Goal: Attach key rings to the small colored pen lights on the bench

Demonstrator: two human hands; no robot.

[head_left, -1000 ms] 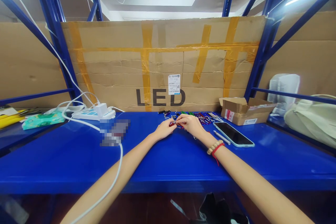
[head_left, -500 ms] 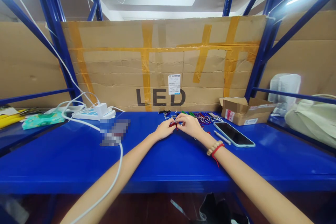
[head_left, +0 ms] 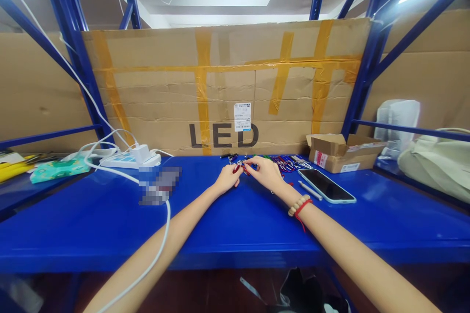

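My left hand [head_left: 225, 180] is closed, pinching a small shiny red piece with a metal ring [head_left: 237, 168] between thumb and forefinger. Close beside it, my right hand [head_left: 265, 171] has its thumb and fingers pinched at a second red bit [head_left: 246, 169] near the ring. Whether the two red parts are joined is too small to tell. Behind the right hand lies a pile of small shiny red, blue and silver pieces [head_left: 288, 163], partly hidden by that hand. Several small black pieces [head_left: 232, 156] lie beyond the left hand.
On the blue table [head_left: 205, 230], a phone [head_left: 326, 186] and a white pen [head_left: 310, 190] lie to the right. An opened cardboard box [head_left: 341, 154] stands behind them. At left are a power strip [head_left: 127, 159] and a white cable [head_left: 167, 234] crossing my left forearm. Cardboard [head_left: 165, 102] walls the back.
My hands have drawn slightly apart at the fingertips. The red piece in my left hand now points up, and a second red bit shows at my right fingertips. The view has shifted slightly.
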